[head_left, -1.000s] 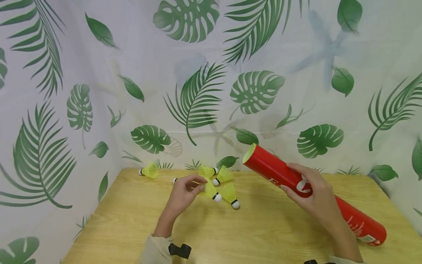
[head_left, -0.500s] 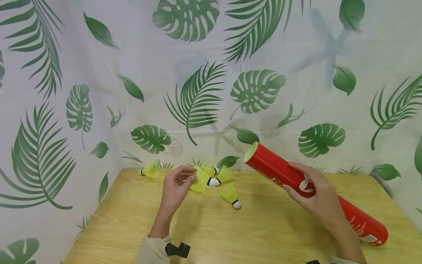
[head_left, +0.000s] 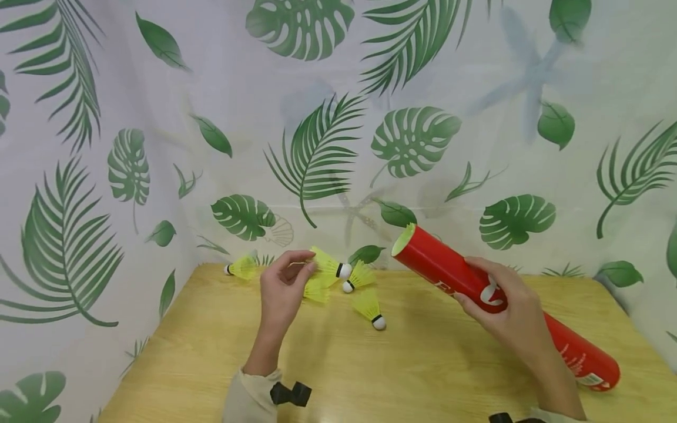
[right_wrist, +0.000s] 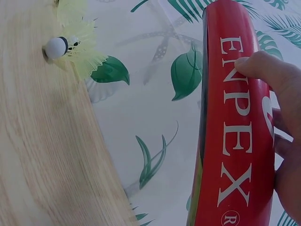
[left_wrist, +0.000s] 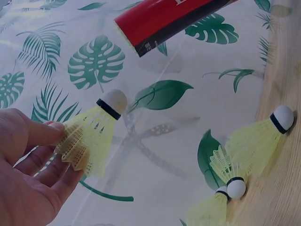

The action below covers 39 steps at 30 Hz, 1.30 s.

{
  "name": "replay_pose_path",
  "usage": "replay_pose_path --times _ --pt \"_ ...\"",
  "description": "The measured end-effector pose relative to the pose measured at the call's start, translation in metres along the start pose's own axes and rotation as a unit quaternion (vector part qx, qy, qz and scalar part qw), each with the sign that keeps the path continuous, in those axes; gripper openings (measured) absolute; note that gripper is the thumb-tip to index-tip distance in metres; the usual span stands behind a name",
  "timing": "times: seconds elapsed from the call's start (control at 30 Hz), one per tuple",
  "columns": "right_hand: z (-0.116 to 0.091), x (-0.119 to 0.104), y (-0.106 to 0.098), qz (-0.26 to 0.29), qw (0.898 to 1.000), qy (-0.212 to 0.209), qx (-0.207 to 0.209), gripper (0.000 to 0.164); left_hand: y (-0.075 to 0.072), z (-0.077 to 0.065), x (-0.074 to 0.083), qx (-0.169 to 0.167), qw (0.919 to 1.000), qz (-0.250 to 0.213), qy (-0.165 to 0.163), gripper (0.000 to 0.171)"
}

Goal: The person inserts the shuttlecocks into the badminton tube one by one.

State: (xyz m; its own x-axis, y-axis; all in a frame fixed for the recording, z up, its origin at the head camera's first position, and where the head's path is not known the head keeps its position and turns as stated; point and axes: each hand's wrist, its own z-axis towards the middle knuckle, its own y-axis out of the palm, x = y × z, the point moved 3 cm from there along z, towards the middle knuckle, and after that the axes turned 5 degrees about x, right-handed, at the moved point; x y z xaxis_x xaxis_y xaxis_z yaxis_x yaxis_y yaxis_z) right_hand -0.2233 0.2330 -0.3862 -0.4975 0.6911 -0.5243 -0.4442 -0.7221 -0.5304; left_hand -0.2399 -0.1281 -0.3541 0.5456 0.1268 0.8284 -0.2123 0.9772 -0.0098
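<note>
My left hand (head_left: pixel 285 288) pinches a yellow shuttlecock (head_left: pixel 329 262) by the edge of its skirt, thumb on one side and fingers on the other. Its white cork, banded in black, points right in the head view; in the left wrist view the shuttlecock (left_wrist: pixel 102 131) is cork-up. My right hand (head_left: pixel 510 311) grips a long red shuttlecock tube (head_left: pixel 439 264) around its middle. The tube lies at a slant, its open mouth raised toward the upper left, its other end low at the right. White ENPEX lettering runs along the tube (right_wrist: pixel 235 113) in the right wrist view.
On the wooden table (head_left: pixel 402 376) lie several more shuttlecocks: one in front (head_left: pixel 368 308), one behind it (head_left: pixel 361 276), another partly beneath the held one (head_left: pixel 317 291), and one at the back left (head_left: pixel 242 267). A leaf-print cloth (head_left: pixel 328 147) hangs behind the table.
My left hand has moved left and up with the shuttlecock, whose cork has swung from pointing down-right to pointing more level right. The right hand and tube have barely moved.
</note>
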Motion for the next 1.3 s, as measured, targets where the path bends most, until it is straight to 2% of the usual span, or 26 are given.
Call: replay_pose_path --times 0.17,0.33,0.4,0.67,0.8,1.0,1.3 --pt "0.002 -0.001 0.002 0.001 1.0 -0.005 0.002 0.072 0.006 0.004 0.001 0.015 0.9995 -0.002 0.029 0.014" --pt "0.003 0.0 0.005 0.006 1.0 -0.002 -0.001 0.072 0.013 0.008 0.004 0.022 0.9994 -0.009 0.026 0.014" --pt "0.003 0.0 0.005 0.006 1.0 -0.002 -0.002 0.072 0.017 0.01 0.011 0.021 0.9994 -0.011 0.023 0.014" --pt "0.005 -0.001 0.005 0.008 1.0 -0.01 -0.003 0.073 0.03 0.018 0.022 0.017 0.9984 -0.024 0.047 0.014" --pt "0.007 -0.002 0.006 0.008 1.0 -0.007 -0.005 0.073 0.038 0.02 0.024 0.013 0.9977 -0.03 0.059 0.014" --pt "0.008 -0.004 0.008 0.008 1.0 -0.013 -0.013 0.072 0.049 0.022 0.025 0.027 0.9962 -0.043 0.071 0.013" --pt "0.003 -0.002 0.007 0.006 1.0 -0.015 -0.011 0.071 0.075 0.019 0.03 0.022 0.9955 -0.045 0.08 0.012"
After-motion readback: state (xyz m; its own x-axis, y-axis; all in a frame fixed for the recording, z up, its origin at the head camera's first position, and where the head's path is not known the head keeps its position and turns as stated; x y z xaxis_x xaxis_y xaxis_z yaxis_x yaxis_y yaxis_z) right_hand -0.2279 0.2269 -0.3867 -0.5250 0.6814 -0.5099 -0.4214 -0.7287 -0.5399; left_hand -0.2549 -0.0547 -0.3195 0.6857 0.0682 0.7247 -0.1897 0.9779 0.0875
